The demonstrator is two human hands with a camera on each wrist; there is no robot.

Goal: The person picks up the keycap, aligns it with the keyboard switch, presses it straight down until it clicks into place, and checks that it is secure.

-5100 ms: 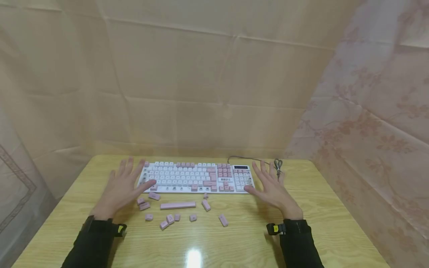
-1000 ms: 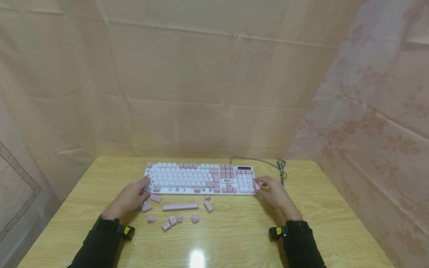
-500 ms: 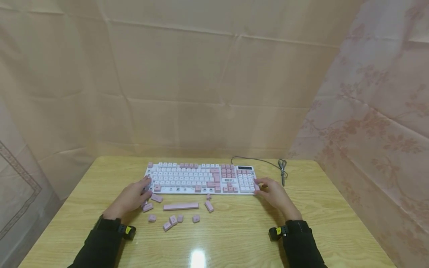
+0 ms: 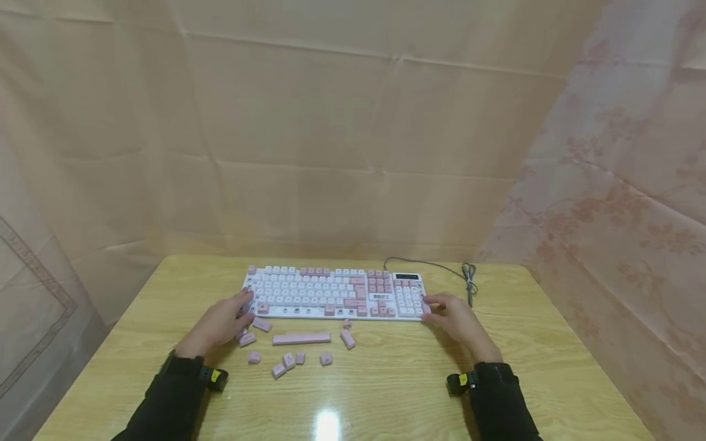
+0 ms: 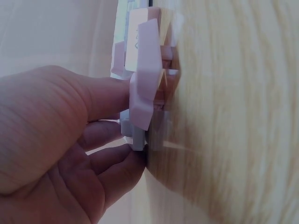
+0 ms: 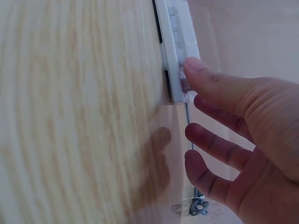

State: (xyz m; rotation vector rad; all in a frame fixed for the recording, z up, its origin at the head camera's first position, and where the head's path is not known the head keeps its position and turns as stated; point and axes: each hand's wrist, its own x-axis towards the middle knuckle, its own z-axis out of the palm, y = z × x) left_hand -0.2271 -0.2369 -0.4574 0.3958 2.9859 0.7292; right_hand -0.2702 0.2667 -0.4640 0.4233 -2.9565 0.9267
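Observation:
A white keyboard (image 4: 309, 300) with white and pink keys lies across the table; some key places along its front row and left edge are bare. My left hand (image 4: 217, 321) grips its left end, thumb in front and fingers at the side, as the left wrist view shows. At the right edge of the number pad, my right hand (image 4: 455, 317) holds a pink keycap (image 4: 426, 306) between thumb and forefinger. The right wrist view has that thumb over the keyboard's end (image 6: 175, 79), the keycap mostly hidden. Loose pink keycaps (image 4: 288, 360) and a long pink spacebar (image 4: 301, 339) lie in front.
A tied grey cable (image 4: 469, 274) runs from the keyboard's back to the right. The wooden table (image 4: 397, 392) ends at a hanging beige cloth (image 4: 353, 153) behind; a flowered cloth (image 4: 618, 233) hangs to the right.
About five seconds ago both hands were spread over the keyboard's ends. A long keycap has gone from the table's right front, and my right hand has one at the number pad. The last second looks nearly still.

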